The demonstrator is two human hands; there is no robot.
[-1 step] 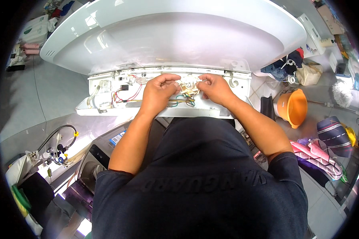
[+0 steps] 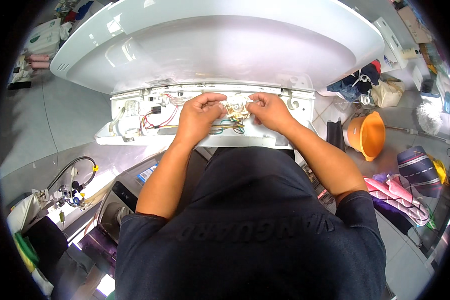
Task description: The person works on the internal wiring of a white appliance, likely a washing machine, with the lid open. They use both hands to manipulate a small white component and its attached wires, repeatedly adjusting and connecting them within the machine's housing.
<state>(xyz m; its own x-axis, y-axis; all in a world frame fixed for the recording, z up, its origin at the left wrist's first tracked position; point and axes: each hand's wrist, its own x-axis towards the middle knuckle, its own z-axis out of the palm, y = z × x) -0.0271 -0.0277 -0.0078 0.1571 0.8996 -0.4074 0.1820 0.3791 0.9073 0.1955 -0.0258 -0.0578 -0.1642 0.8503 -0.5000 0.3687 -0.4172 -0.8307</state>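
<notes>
A small cream-coloured mechanism (image 2: 237, 107) with wires at its lower side is gripped between my two hands. My left hand (image 2: 199, 116) pinches its left side with thumb and fingers. On the opposite side, my right hand (image 2: 270, 112) holds its edge with thumb and forefinger; the other fingers are curled. Just below it run several coloured wires (image 2: 230, 127) in a long white appliance panel (image 2: 160, 136). Further left in that panel are red wires (image 2: 172, 112), a small black part (image 2: 156, 110) and a pale tube (image 2: 116, 122). My fingers partly hide the mechanism's sides.
A large glossy white curved cover (image 2: 220, 45) rises behind the panel. To the right are an orange tub (image 2: 372, 136), a bundle of clothes (image 2: 355, 86) and pink cloth (image 2: 397, 192). A black hose (image 2: 80, 160) curves at the left.
</notes>
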